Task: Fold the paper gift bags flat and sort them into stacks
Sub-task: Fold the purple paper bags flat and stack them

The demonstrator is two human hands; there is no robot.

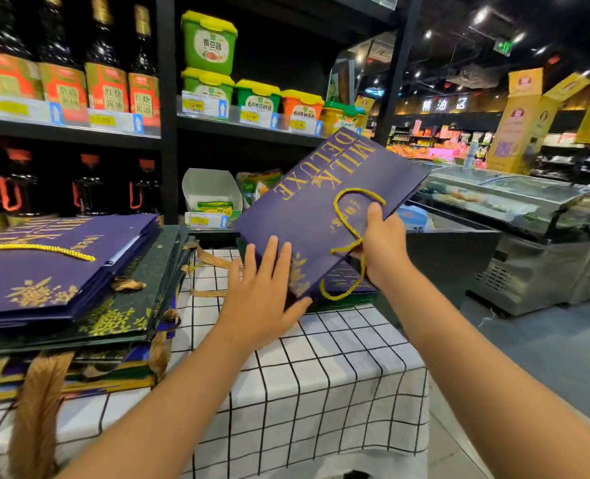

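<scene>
Right hand (381, 243) grips the flattened purple Milk Deluxe gift bag (324, 205) by its top edge, thumb over the gold cord handle (350, 216), tilted above the checked tablecloth's (321, 375) far edge. Left hand (262, 299), fingers straight, presses the bag's lower corner. The stack of folded bags (72, 281) sits at the table's left edge.

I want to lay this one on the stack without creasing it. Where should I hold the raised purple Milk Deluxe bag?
Probably by the near short edge of the purple bag, where the right hand already pinches it beside the gold cord handle. It is folded flat and tilted up, so a straight-fingered left hand supporting its lower corner should steady it.
</scene>
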